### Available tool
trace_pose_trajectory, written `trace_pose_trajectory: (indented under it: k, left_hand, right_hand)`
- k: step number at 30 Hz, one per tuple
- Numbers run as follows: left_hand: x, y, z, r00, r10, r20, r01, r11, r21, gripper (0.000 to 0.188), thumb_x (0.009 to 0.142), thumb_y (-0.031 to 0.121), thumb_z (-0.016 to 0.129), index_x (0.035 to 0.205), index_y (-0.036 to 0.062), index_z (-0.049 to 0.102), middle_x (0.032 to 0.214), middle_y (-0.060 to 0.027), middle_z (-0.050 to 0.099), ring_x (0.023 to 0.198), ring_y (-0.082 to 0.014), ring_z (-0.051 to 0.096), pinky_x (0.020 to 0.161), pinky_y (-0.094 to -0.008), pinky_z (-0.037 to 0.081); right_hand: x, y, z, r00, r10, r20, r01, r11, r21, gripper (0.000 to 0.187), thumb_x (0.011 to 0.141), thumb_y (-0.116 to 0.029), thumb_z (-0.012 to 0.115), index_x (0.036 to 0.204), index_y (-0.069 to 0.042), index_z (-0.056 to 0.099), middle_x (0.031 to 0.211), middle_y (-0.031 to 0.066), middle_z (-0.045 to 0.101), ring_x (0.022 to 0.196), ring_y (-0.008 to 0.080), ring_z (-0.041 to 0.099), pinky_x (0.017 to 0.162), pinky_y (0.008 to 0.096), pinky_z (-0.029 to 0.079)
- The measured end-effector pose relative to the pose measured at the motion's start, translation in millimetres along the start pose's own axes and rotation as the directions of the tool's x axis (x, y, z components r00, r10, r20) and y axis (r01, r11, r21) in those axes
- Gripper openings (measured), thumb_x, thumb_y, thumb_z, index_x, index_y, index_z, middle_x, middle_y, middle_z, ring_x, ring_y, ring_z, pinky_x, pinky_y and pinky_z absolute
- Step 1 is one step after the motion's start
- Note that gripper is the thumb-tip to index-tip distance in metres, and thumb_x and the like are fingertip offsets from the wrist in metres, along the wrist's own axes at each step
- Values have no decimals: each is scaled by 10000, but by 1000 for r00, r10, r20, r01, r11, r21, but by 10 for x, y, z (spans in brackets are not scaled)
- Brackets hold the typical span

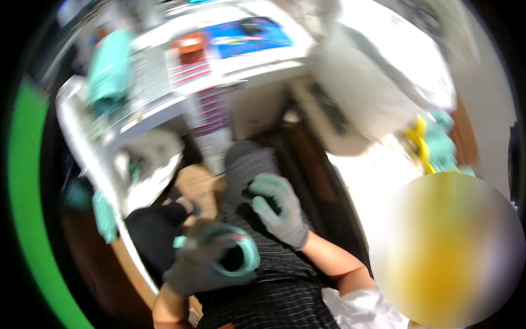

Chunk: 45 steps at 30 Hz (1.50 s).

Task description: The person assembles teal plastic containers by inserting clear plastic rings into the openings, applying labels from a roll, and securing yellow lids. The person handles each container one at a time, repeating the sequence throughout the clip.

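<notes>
My left hand (200, 260), in a grey glove and blurred by motion, is closed around a teal hollow piece (252, 255). Its round rim faces up with a dark opening inside; I cannot make out its exact kind. To the right, my right hand (280, 211), in a pale grey-green glove, is held above my lap. Its fingers are curled, with the thumb apart from them and a dark gap between. Nothing shows in that gap. The two hands are apart from each other, both over my dark checked clothing (274, 274).
Ahead stands a white table (263, 70) with a blue mat (249, 39), a brown tape roll (190, 48) and a teal cylindrical bundle (109, 68). A white sack (361, 82) is at the right, near teal and yellow pieces (437, 143). A white bag (150, 164) hangs below left.
</notes>
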State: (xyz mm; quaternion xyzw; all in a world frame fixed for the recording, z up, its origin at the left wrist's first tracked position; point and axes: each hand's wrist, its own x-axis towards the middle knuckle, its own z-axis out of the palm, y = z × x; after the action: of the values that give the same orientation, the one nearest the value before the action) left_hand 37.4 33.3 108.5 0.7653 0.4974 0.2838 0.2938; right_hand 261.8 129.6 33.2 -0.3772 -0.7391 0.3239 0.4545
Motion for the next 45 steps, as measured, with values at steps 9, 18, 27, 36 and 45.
trace_pose_trajectory:
  k: [9,18,27,36,45]
  left_hand:
    - [442,-254,306,996,87,7,-87,996,-12,749,619,160,898,1303,42,615,1221,-153,679,1058,-347,658,926,-455,539]
    - [503,-212,386,992,-107,-62,116,981,156,1006,540,214,924,1443,56,510,1303,-153,591,1150,-352,600,1008,-476,494]
    - [341,-118,401,955,286,-78,-245,910,335,650,599,230,890,1180,92,633,1122,-146,658,1052,-413,627,883,-511,536]
    - [282,-153,258,962,229,-148,-188,949,253,395,591,200,897,941,104,743,981,-85,665,955,-369,623,776,-472,526]
    - [208,-279,259,961,257,-99,-226,943,246,397,587,282,909,924,146,751,959,-33,679,956,-337,669,788,-469,560]
  right_hand:
    - [-1080,793,-1711,776,137,-615,-523,685,-507,166,947,-102,730,1085,-12,718,1133,170,703,956,322,709,805,397,588]
    - [-1085,1203,-1681,749,233,-620,-590,660,-465,167,985,-186,727,1065,-41,706,1004,125,738,772,243,710,680,366,564]
    - [-65,29,-125,723,520,455,-672,374,639,333,987,-183,697,1242,23,640,1207,201,675,1003,232,720,823,337,609]
    - [7,-288,-109,865,-434,252,444,896,17,275,927,-262,749,1142,-95,716,1032,80,706,816,243,735,673,346,601]
    - [64,-368,-306,796,-340,500,370,928,42,298,946,-340,711,1128,-105,679,1078,92,681,793,240,719,636,354,570]
